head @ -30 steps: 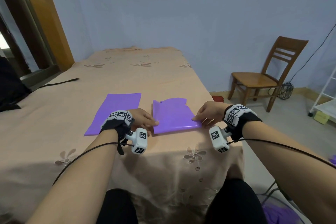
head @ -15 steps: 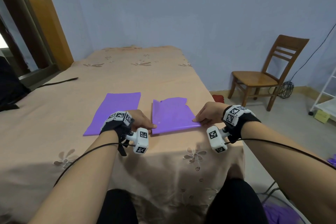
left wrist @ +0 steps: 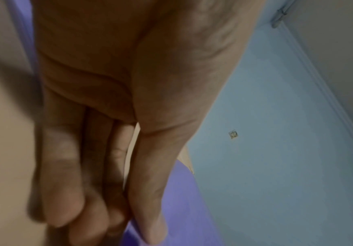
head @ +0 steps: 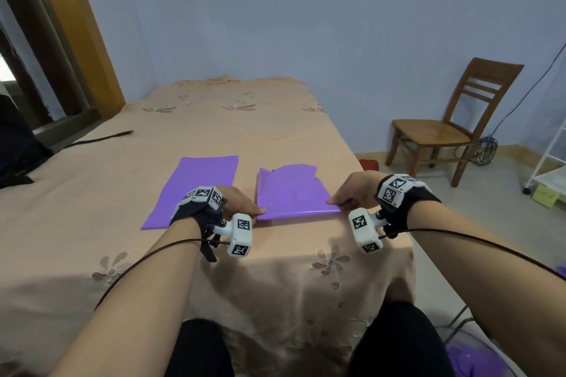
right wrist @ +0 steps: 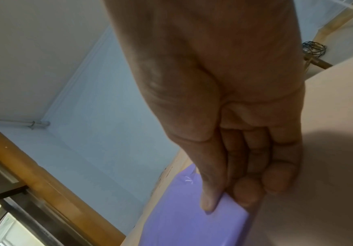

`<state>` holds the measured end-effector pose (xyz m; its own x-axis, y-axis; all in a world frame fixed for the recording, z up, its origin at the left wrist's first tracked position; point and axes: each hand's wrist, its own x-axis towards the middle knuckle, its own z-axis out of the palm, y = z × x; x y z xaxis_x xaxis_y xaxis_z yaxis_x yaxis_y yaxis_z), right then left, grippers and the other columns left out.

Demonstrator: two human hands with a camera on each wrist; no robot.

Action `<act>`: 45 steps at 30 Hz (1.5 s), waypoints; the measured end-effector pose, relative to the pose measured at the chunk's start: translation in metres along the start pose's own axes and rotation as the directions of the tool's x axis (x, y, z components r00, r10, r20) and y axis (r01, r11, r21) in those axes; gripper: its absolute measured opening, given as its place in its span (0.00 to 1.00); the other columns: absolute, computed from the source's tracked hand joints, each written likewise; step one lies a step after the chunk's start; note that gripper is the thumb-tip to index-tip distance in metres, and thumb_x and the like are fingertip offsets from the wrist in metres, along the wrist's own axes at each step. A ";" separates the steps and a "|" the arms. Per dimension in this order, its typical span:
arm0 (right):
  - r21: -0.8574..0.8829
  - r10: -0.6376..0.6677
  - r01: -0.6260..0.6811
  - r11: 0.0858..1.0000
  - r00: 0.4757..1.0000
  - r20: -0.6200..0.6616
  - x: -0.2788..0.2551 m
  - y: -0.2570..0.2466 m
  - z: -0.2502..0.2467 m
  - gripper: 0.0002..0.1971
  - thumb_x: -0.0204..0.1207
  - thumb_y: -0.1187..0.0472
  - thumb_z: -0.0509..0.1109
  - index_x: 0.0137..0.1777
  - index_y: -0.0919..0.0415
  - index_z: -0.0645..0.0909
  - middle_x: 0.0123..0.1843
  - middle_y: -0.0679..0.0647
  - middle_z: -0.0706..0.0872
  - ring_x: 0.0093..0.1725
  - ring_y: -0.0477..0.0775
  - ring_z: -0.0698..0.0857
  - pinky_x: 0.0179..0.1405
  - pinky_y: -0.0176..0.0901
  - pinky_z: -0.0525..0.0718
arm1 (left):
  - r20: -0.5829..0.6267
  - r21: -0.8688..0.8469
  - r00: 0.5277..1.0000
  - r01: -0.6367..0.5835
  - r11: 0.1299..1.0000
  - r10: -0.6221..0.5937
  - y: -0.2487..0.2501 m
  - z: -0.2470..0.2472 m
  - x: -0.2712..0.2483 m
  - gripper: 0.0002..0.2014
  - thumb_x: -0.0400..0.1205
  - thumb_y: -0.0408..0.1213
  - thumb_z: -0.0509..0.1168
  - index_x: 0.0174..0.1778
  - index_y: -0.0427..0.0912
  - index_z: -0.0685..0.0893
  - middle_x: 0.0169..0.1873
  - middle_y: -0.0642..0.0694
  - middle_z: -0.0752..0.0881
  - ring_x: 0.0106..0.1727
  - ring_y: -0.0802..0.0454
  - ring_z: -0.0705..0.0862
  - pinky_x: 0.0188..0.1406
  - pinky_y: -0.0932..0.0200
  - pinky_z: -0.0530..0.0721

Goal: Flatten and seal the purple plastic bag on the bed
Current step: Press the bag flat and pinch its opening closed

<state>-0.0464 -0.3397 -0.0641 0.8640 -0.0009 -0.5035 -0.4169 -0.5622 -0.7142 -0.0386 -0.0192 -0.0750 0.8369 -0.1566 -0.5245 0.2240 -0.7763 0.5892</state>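
Observation:
A purple plastic bag lies on the bed near its front right corner, its far edge uneven and partly folded. My left hand pinches the bag's near left corner, and in the left wrist view the thumb lies over the purple film. My right hand pinches the near right corner. The right wrist view shows its thumb on top of the bag and its fingers beneath the edge.
A second purple bag lies flat just left of my left hand. A black strap and a dark bundle sit at the bed's left side. A wooden chair and a white rack stand on the floor to the right.
Both hands keep hold of the bag's near corners. The bag's near edge looks slightly straighter and tauter than a second ago.

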 end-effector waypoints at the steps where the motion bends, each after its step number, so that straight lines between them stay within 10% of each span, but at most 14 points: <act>1: -0.001 0.004 -0.004 1.000 1.000 0.012 -0.002 -0.001 0.000 0.43 0.33 0.53 0.93 0.51 0.74 0.88 0.51 0.68 0.91 0.47 0.62 0.87 0.68 0.63 0.81 | -0.003 -0.008 1.000 0.003 1.000 -0.003 -0.002 -0.001 0.001 0.22 0.62 0.59 0.83 0.36 0.43 0.91 0.41 0.40 0.88 0.47 0.43 0.84 0.62 0.49 0.82; 4: 0.021 0.047 -0.047 0.999 0.998 0.043 -0.021 -0.008 0.002 0.21 0.59 0.63 0.85 0.51 0.70 0.87 0.48 0.65 0.88 0.49 0.62 0.85 0.71 0.64 0.77 | 0.118 -0.057 0.993 0.007 0.998 -0.001 -0.006 -0.004 0.006 0.28 0.48 0.63 0.87 0.32 0.46 0.91 0.44 0.39 0.85 0.50 0.44 0.77 0.61 0.50 0.76; 10: 0.008 0.051 -0.051 0.999 0.999 0.016 -0.024 -0.010 0.007 0.09 0.66 0.67 0.82 0.42 0.69 0.86 0.38 0.62 0.87 0.46 0.62 0.84 0.69 0.62 0.79 | 0.178 -0.169 0.984 0.007 0.986 0.024 -0.008 -0.007 0.006 0.27 0.47 0.57 0.89 0.34 0.44 0.93 0.45 0.40 0.88 0.53 0.45 0.80 0.81 0.44 0.70; 19: 0.049 0.038 -0.039 0.998 0.999 0.031 -0.017 -0.006 0.007 0.07 0.72 0.70 0.77 0.47 0.71 0.83 0.40 0.64 0.85 0.45 0.62 0.82 0.65 0.58 0.80 | 0.125 -0.242 0.992 0.009 0.970 0.022 -0.004 -0.001 -0.005 0.11 0.80 0.41 0.74 0.36 0.37 0.89 0.34 0.43 0.92 0.52 0.43 0.85 0.80 0.45 0.71; 26: 0.057 0.045 -0.047 0.997 0.998 0.032 -0.014 -0.005 0.006 0.05 0.71 0.70 0.78 0.42 0.69 0.84 0.37 0.62 0.85 0.45 0.61 0.82 0.57 0.55 0.81 | 0.218 -0.198 0.976 0.028 0.980 0.016 -0.009 -0.005 0.004 0.20 0.55 0.54 0.87 0.29 0.42 0.93 0.35 0.45 0.91 0.57 0.44 0.79 0.83 0.47 0.63; 34: -0.011 0.125 -0.124 0.992 0.992 0.034 -0.007 -0.002 0.001 0.11 0.67 0.67 0.81 0.46 0.68 0.85 0.46 0.64 0.87 0.49 0.62 0.84 0.70 0.60 0.77 | 0.184 -0.195 0.982 0.075 0.978 -0.038 -0.010 0.000 0.006 0.15 0.78 0.45 0.76 0.27 0.42 0.93 0.35 0.45 0.91 0.56 0.45 0.78 0.82 0.48 0.65; 39: 0.014 0.137 -0.138 0.990 0.990 0.046 -0.013 -0.005 0.003 0.06 0.70 0.69 0.78 0.43 0.69 0.85 0.39 0.62 0.88 0.48 0.62 0.84 0.68 0.58 0.80 | 0.221 -0.155 0.973 0.109 0.982 -0.074 -0.007 0.000 0.005 0.15 0.77 0.48 0.76 0.27 0.44 0.92 0.41 0.44 0.86 0.48 0.49 0.77 0.69 0.57 0.68; 45: -0.053 0.167 -0.165 0.985 0.986 0.025 -0.012 -0.012 0.005 0.08 0.70 0.64 0.80 0.41 0.68 0.85 0.41 0.62 0.90 0.49 0.61 0.85 0.70 0.57 0.79 | 0.213 -0.138 0.973 0.120 0.983 -0.089 -0.006 -0.005 0.010 0.15 0.60 0.51 0.84 0.29 0.43 0.94 0.38 0.46 0.92 0.54 0.46 0.81 0.82 0.49 0.69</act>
<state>-0.0536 -0.3287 -0.0519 0.7750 -0.0735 -0.6276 -0.5380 -0.5978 -0.5944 -0.0293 -0.0129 -0.0811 0.6879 -0.2133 -0.6938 0.3896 -0.6979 0.6009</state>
